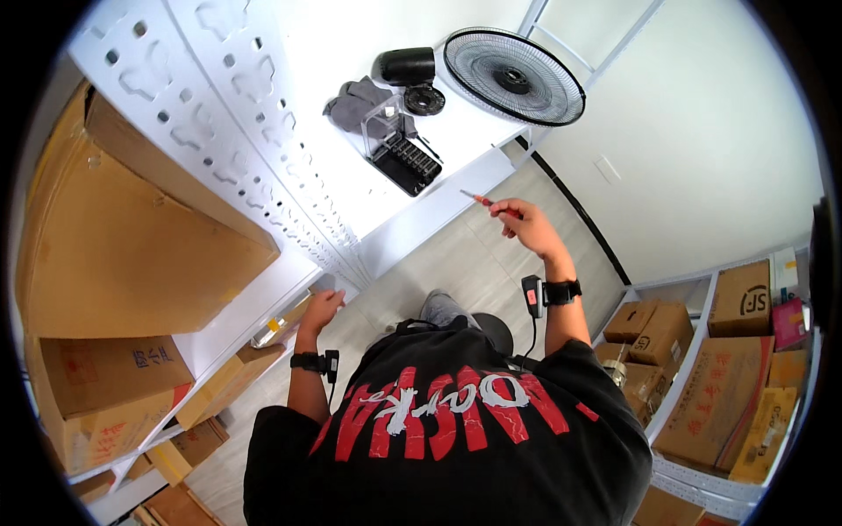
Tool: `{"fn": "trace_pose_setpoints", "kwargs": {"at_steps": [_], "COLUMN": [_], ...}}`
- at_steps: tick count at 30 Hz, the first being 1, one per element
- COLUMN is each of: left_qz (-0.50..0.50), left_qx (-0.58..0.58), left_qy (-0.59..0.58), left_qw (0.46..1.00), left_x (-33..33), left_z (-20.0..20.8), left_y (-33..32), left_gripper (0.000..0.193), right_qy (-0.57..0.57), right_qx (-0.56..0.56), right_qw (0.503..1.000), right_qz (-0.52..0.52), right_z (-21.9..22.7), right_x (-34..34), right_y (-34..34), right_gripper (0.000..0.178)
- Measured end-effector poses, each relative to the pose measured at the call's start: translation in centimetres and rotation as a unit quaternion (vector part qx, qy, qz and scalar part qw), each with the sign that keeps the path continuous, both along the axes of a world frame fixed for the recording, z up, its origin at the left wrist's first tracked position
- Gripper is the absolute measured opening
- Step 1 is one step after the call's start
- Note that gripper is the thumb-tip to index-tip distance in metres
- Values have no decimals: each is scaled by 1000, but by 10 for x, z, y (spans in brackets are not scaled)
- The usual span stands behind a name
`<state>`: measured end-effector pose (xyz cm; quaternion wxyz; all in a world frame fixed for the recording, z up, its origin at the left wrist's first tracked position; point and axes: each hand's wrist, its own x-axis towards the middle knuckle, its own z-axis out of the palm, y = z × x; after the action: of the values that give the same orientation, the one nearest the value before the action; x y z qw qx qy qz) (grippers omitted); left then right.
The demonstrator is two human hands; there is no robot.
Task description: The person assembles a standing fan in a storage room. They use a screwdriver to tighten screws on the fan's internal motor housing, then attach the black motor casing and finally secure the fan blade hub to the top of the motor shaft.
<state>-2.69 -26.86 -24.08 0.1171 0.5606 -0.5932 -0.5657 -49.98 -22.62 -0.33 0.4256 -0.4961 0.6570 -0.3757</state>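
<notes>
My right hand [526, 226] is closed on a screwdriver [491, 204] with a red handle, its metal tip toward the white tabletop [474, 171]. Curled fingers close my left hand [324, 309], low beside the perforated white upright; whatever lies inside them, if anything, is hidden. On the tabletop an opened black bit case [408, 165] with a clear lid holds rows of bits. Behind it are a grey cloth [355, 107], a black fan motor housing [406, 66] and a round black part [424, 100]. A round fan grille [517, 74] with a black rim lies farther right.
Large cardboard boxes [132, 237] fill the shelving at left, beside the perforated metal upright [219, 114]. A curved-looking rack [693, 351] at right holds several more cartons. Grey tiled floor [403, 294] shows below the table edge.
</notes>
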Motion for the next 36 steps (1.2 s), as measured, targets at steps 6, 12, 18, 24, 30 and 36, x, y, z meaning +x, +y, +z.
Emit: {"fn": "trace_pose_setpoints", "kwargs": {"at_steps": [6,12,18,24,30,36], "left_qz": [138,286,328,419,474,532], "left_qx": [82,168,282,275,220,196], "left_qy": [34,18,10,50,66,104], "left_qw": [986,943,902,864,850,817], "left_x": [25,8,-49,-106,-144,-182], "left_z": [-10,-28,-39,-38,-62,-80], "left_y": [5,24,45,55,79,105], "left_gripper": [27,17,19,28,29,22], "right_qy": [60,117,168,225,315,385], "right_qx": [-66,-48,-177,-189,-195,-211], "right_qw": [994,981,927,893,844,798], "right_qz": [59,149,285,340,388,412], "right_z": [-20,-43,-89,-109,-125,-102], "right_x": [-64,-124,-157,-155,-158,-160], "right_y": [-97,-187,-273,-308,-319,-320], "right_gripper": [26,37,35,33,33,35]}}
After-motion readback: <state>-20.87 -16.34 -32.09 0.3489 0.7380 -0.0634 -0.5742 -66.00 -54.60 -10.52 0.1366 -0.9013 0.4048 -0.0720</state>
